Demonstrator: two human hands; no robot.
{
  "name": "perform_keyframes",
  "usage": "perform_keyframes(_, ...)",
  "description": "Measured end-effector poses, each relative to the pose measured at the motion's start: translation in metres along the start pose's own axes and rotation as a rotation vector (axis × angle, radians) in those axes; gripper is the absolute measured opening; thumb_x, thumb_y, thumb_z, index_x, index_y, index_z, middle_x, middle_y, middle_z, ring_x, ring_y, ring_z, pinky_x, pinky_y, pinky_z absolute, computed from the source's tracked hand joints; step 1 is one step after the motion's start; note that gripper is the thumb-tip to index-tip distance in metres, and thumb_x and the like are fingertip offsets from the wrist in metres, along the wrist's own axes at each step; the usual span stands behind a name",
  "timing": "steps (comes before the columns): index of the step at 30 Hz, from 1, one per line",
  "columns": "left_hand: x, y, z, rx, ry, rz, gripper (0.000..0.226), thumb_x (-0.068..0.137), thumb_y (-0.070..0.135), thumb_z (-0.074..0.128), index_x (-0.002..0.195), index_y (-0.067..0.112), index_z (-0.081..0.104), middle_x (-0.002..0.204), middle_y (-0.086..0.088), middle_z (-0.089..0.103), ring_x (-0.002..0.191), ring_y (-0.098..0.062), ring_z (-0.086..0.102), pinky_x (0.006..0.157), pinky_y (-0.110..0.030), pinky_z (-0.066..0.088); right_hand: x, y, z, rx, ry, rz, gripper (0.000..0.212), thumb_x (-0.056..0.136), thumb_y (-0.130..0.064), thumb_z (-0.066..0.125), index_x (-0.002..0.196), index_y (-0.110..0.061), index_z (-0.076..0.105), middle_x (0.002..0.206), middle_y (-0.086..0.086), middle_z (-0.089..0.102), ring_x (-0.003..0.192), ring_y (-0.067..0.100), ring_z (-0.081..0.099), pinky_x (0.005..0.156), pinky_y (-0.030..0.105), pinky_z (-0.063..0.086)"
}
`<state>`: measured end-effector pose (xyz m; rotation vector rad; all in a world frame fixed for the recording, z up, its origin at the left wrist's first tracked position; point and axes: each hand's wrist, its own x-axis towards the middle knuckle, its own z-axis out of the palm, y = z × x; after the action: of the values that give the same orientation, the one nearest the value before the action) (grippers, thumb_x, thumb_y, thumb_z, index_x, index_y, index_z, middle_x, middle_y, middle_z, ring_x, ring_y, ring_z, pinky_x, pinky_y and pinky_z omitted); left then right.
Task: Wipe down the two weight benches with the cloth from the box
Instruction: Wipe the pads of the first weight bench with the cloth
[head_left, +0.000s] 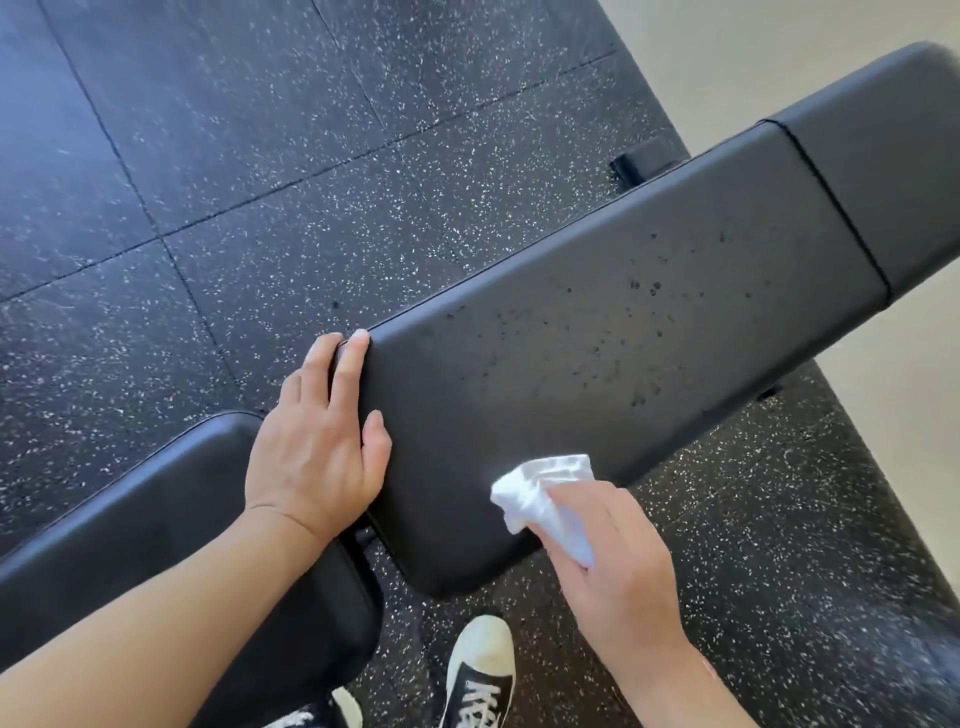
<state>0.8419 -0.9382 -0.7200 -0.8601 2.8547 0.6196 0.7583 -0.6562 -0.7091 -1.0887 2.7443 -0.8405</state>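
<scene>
1. My left hand (317, 441) lies flat with straight fingers along the near end of the bench's long back pad (597, 364). The fingertips reach the pad's far corner and the thumb lies on the top surface. It holds nothing; it only presses against the pad.
2. My left forearm comes in from the lower left and crosses over the shorter seat pad (156, 525), which sits just beside the back pad across a narrow gap.
3. My right hand (618, 566) comes in from the lower right. Its fingers are curled round a crumpled white cloth (540, 493), which bunches out past the fingertips and touches the back pad near its near edge.
4. The back pad's long axis runs from lower left to upper right. Its broad black face is turned up. A seam crosses it near the far end, and a second padded section (893, 171) lies beyond that seam.
5. Dark specks dot the middle and far part of the pad's surface; they may be droplets, though I cannot be sure from this view.
6. The floor (260, 156) is black rubber tile speckled white, with a pale floor strip (779, 47) at the upper right.
7. Two black-and-white sneakers (480, 675) show at the bottom edge, under the near end of the pad.
</scene>
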Motion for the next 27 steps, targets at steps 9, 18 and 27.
perform_keyframes(9, 0.001, -0.001, 0.0, -0.008, -0.009, 0.009, 0.074, 0.095, 0.04, 0.039, 0.161, 0.008, 0.033, 0.158, -0.022, 0.039, 0.118, -0.047, 0.055, 0.094, -0.054, 0.052, 0.191, -0.071, 0.08, -0.098, 0.159, -0.095, 0.036, 0.095, -0.047, 0.068, 0.085, -0.012, 0.065, 0.085, 0.006, 0.063, 0.075, 0.03, 0.055, 0.062, 0.043, 0.045)
perform_keyframes(18, 0.001, -0.001, -0.002, -0.013, 0.001, 0.016, 0.075, 0.094, 0.039, 0.04, 0.161, 0.008, 0.032, 0.158, -0.022, 0.039, 0.122, -0.047, 0.053, 0.099, -0.054, 0.05, 0.124, -0.055, 0.066, -0.097, 0.06, -0.136, 0.029, 0.102, -0.036, 0.063, 0.087, -0.011, 0.062, 0.088, 0.007, 0.06, 0.077, 0.032, 0.05, 0.066, 0.046, 0.04)
perform_keyframes(27, 0.002, -0.004, 0.002, 0.007, 0.032, 0.031, 0.075, 0.094, 0.038, 0.041, 0.162, 0.008, 0.031, 0.157, -0.022, 0.04, 0.119, -0.045, 0.053, 0.101, -0.053, 0.05, 0.092, -0.024, 0.052, -0.195, 0.167, -0.171, 0.028, 0.098, -0.03, 0.064, 0.077, -0.015, 0.053, 0.073, 0.004, 0.05, 0.066, 0.028, 0.042, 0.057, 0.044, 0.038)
